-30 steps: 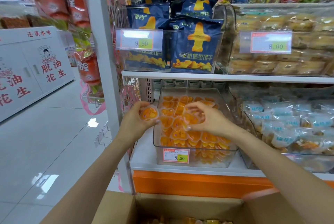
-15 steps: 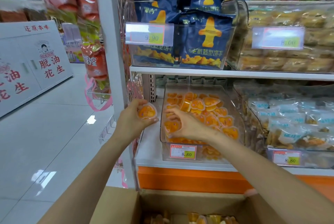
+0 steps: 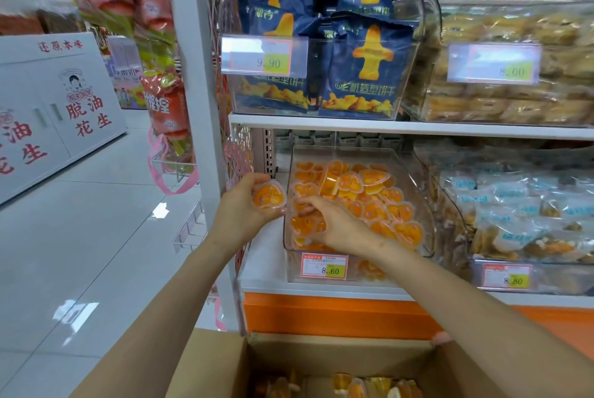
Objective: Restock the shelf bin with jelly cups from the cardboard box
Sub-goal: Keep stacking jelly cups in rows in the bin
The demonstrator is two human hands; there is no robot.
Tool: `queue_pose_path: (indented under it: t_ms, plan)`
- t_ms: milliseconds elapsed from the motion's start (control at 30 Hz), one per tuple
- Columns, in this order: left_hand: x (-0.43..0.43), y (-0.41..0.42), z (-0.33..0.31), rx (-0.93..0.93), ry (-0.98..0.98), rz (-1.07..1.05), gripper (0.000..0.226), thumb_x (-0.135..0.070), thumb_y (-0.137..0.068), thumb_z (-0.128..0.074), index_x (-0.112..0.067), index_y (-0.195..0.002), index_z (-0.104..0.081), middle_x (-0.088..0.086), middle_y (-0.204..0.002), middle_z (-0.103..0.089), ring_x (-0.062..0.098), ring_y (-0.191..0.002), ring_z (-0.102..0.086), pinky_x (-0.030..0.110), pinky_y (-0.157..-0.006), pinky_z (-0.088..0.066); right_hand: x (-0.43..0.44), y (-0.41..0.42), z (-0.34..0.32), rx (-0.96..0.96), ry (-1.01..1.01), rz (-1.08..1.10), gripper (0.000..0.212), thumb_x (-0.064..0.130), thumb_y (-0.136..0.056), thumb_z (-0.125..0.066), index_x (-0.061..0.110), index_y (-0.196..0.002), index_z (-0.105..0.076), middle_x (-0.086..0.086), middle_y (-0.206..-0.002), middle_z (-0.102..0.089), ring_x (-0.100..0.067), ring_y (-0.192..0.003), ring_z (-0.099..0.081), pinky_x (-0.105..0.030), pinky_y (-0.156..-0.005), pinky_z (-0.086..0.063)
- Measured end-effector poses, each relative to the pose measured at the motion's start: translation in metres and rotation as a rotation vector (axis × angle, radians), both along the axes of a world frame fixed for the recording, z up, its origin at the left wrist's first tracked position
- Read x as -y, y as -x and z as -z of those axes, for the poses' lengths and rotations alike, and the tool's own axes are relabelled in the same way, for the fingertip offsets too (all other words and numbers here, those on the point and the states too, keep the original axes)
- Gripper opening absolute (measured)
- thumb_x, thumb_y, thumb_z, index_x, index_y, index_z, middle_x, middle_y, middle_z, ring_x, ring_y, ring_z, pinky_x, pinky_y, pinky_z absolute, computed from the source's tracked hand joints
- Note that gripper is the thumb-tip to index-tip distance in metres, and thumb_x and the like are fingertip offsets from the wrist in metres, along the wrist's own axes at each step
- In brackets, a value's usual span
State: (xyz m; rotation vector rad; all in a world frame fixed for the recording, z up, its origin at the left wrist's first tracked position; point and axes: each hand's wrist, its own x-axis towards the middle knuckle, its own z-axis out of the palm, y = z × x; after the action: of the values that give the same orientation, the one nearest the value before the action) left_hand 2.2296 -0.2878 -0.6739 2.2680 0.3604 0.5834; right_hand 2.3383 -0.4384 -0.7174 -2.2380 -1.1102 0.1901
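Jelly cups [image 3: 374, 209], heart-shaped clear plastic pots of orange jelly with fruit pieces, fill the clear plastic shelf bin [image 3: 353, 149] on the lower white shelf [image 3: 266, 282], and they are heaped higher toward the back. Our left hand [image 3: 241, 211] is just outside the bin's left wall. Its thumb and fingers curl round 1 held jelly cup [image 3: 268, 196], whose top faces us. Our right hand [image 3: 337, 226] reaches over the front rim into the bin's front left corner. Its fingers [image 3: 308, 203] are bent and rest on the cups there, and we cannot tell whether they pinch 1 or only press on the pile. The 2 hands are close, with the held cup near the right fingertips. A red-bordered price tag [image 3: 324, 266] reading 8.60 sits on the bin's front wall. Below our arms, the open brown cardboard box [image 3: 321, 356] shows loose orange cups [image 3: 356, 386] lying at its bottom. Under the shelf runs an orange base panel [image 3: 321, 315]. On the shelf above, dark blue biscuit bags [image 3: 363, 72] stand upright.
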Motion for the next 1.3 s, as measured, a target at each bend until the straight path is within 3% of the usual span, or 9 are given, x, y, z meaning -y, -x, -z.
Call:
queue_pose_path:
  t_ms: [100,267,433,600,667,800,967,1133,1300]
  plan:
    - [0.002,-0.002,0.001,-0.004,-0.013,0.004,0.064,-0.024,-0.071,-0.079,-0.015,-0.127,-0.049,0.003,-0.123,-0.059,0.016,-0.109,-0.054,0.019,-0.082,-0.038,0.0,0.002,0.003,0.089,0.013,0.001,0.066,0.009,-0.077,-0.074,0.016,-0.136,-0.045,-0.001,-0.133,-0.053,-0.012,-0.124,-0.047,-0.017,-0.1,-0.034]
    - [0.006,-0.003,0.0,0.003,0.005,0.031,0.064,-0.026,-0.07,-0.079,-0.015,-0.126,-0.049,0.002,-0.121,-0.059,0.011,-0.102,-0.051,0.019,-0.082,-0.037,0.004,0.002,-0.008,0.12,0.065,-0.068,0.066,0.019,-0.076,-0.077,0.018,-0.135,-0.047,0.0,-0.136,-0.049,-0.014,-0.126,-0.042,-0.027,-0.106,-0.033]
    - [0.007,-0.003,0.001,0.011,0.02,0.044,0.067,-0.025,-0.071,-0.079,-0.016,-0.129,-0.047,0.0,-0.121,-0.057,0.007,-0.099,-0.046,0.02,-0.082,-0.036,0.029,-0.043,-0.052,0.095,-0.222,0.194,0.045,0.012,-0.078,-0.075,0.016,-0.12,-0.06,-0.001,-0.121,-0.062,-0.012,-0.113,-0.055,-0.029,-0.101,-0.043]
    - [0.007,-0.007,0.004,0.005,-0.005,0.019,0.068,-0.028,-0.067,-0.081,-0.015,-0.127,-0.051,0.003,-0.123,-0.06,0.014,-0.108,-0.053,0.02,-0.083,-0.038,0.042,-0.081,-0.059,0.21,0.322,0.308,0.062,0.042,-0.077,-0.072,0.024,-0.133,-0.052,-0.003,-0.129,-0.059,-0.024,-0.119,-0.054,-0.033,-0.095,-0.044]
    - [0.007,-0.008,0.005,-0.003,-0.013,0.021,0.068,-0.029,-0.067,-0.081,-0.014,-0.127,-0.051,0.002,-0.124,-0.06,0.015,-0.111,-0.054,0.019,-0.083,-0.038,0.041,-0.083,-0.055,0.236,0.404,0.304,0.063,0.045,-0.078,-0.07,0.025,-0.134,-0.05,-0.005,-0.132,-0.056,-0.025,-0.121,-0.052,-0.034,-0.095,-0.044]
    - [0.01,-0.011,0.007,-0.034,-0.029,0.044,0.068,-0.03,-0.068,-0.081,-0.014,-0.127,-0.051,0.001,-0.123,-0.06,0.016,-0.112,-0.054,0.019,-0.082,-0.038,0.039,-0.08,-0.053,0.275,0.365,0.301,0.06,0.043,-0.079,-0.069,0.023,-0.132,-0.052,-0.006,-0.133,-0.056,-0.025,-0.121,-0.051,-0.032,-0.095,-0.041]
    - [0.015,-0.014,0.011,-0.04,-0.041,0.102,0.067,-0.028,-0.069,-0.08,-0.015,-0.128,-0.049,0.003,-0.124,-0.059,0.017,-0.114,-0.052,0.024,-0.086,-0.043,0.034,-0.077,-0.047,0.37,0.478,0.283,0.072,0.047,-0.078,-0.067,0.022,-0.14,-0.04,-0.009,-0.144,-0.042,-0.03,-0.132,-0.037,-0.04,-0.108,-0.029]
    - [0.023,-0.015,0.011,-0.031,-0.042,0.144,0.069,-0.027,-0.07,-0.08,-0.015,-0.13,-0.047,0.002,-0.125,-0.058,0.016,-0.118,-0.05,0.024,-0.089,-0.042,0.042,-0.071,-0.052,0.361,0.347,0.327,0.061,0.047,-0.074,-0.07,0.024,-0.128,-0.052,-0.007,-0.135,-0.051,-0.029,-0.127,-0.04,-0.041,-0.106,-0.028]
    - [0.032,-0.016,0.01,-0.029,-0.041,0.187,0.072,-0.027,-0.067,-0.081,-0.016,-0.131,-0.049,0.002,-0.126,-0.057,0.007,-0.105,-0.048,0.017,-0.085,-0.039,0.065,-0.049,-0.052,0.316,0.26,0.265,0.058,0.051,-0.074,-0.069,0.028,-0.125,-0.053,0.001,-0.124,-0.051,-0.022,-0.12,-0.038,-0.035,-0.099,-0.029]
